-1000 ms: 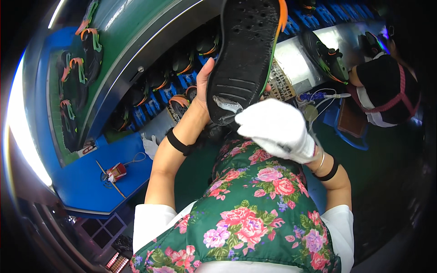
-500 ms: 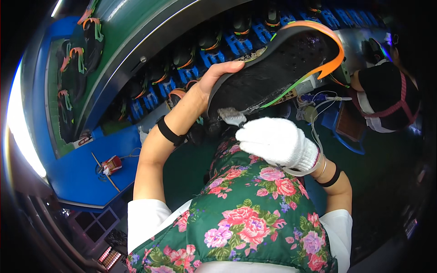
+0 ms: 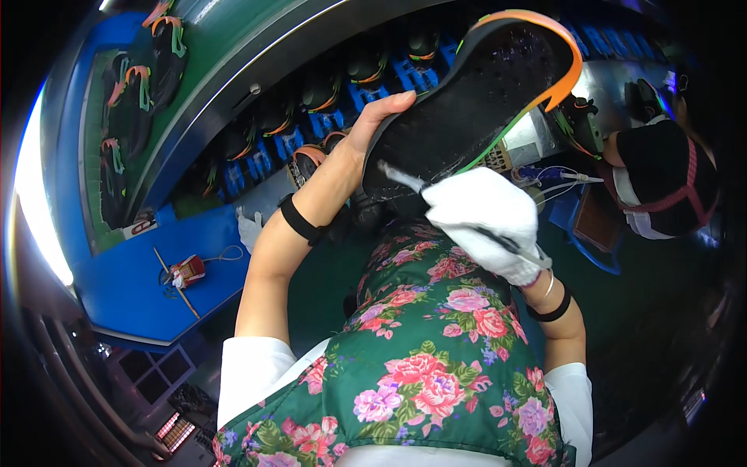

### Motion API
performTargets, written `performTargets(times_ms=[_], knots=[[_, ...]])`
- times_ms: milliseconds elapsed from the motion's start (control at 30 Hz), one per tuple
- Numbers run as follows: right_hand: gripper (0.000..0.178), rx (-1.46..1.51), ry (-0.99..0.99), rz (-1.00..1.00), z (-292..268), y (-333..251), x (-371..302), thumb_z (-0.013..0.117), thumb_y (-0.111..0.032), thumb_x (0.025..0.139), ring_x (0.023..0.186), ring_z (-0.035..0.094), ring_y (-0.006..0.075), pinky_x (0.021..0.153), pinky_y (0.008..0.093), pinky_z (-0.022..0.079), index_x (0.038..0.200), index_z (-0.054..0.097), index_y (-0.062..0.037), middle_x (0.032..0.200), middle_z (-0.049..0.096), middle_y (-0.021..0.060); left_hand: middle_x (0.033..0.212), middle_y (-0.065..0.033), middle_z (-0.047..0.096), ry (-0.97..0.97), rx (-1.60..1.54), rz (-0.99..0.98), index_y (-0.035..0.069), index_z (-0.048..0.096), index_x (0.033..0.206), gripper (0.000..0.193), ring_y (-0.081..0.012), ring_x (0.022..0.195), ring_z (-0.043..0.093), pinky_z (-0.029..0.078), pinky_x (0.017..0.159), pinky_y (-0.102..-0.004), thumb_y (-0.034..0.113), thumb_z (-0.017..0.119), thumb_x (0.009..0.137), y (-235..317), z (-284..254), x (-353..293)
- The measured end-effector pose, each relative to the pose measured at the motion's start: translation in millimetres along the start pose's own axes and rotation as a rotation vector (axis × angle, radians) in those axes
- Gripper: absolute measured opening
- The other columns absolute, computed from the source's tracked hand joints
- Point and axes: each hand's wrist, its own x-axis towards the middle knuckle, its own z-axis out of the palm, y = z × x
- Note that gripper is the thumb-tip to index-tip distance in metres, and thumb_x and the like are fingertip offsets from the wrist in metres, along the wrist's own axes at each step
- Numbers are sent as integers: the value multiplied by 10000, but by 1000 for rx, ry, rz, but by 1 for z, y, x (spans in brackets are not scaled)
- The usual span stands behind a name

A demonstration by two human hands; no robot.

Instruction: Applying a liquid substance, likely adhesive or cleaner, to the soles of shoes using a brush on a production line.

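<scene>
My bare left hand (image 3: 369,124) grips a shoe sole (image 3: 467,109) by its left edge, the thumb on the rim and the other fingers hidden behind. The sole is black inside, with an orange and green raised rim at its far end, and its hollow side faces me. In a white knit glove, my right hand (image 3: 486,222) is closed round the handle of a small brush (image 3: 403,179). The brush shows nearly edge-on, its tip over the near left part of the sole; wet streaks shine there.
Behind the sole runs a line of dark shoes on blue holders (image 3: 327,122). More soles (image 3: 138,109) lie on the green surface at left. A blue table (image 3: 124,296) carries a red bundle (image 3: 188,272) and a thin stick. At right a co-worker (image 3: 661,179) sits near a blue stool.
The brush has shifted slightly up and left across the sole and turned from flat to edge-on. The sole has risen a little in view, still in my left hand.
</scene>
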Motion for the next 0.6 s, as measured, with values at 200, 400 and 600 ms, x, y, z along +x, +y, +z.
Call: performTargets(times_ms=[200, 400, 600], knots=[[203, 165, -45, 87, 16, 1, -1, 805, -3, 779, 953, 744, 262, 836, 355, 582, 969, 805, -77, 1030, 784, 102, 1490, -278, 530, 101, 54, 117, 23, 467, 1529, 802, -455, 1288, 599, 515, 1072, -558, 549, 602, 940, -1, -24, 5], [149, 373, -69, 273, 4, -4, 5, 799, 12, 812, 923, 756, 221, 838, 331, 590, 953, 803, -33, 988, 784, 124, 1499, -308, 499, 79, -35, 79, 8, 412, 1555, 816, -501, 1300, 569, 462, 1106, -622, 573, 547, 982, -13, 0, -7], [188, -383, 137, 33, -40, 6, 40, 801, 41, 797, 901, 750, 249, 831, 342, 582, 965, 796, -43, 996, 785, 124, 1496, -242, 538, -115, -370, 70, 79, 447, 1553, 696, -415, 1320, 585, 473, 1077, -650, 557, 431, 1047, -63, 20, -28]])
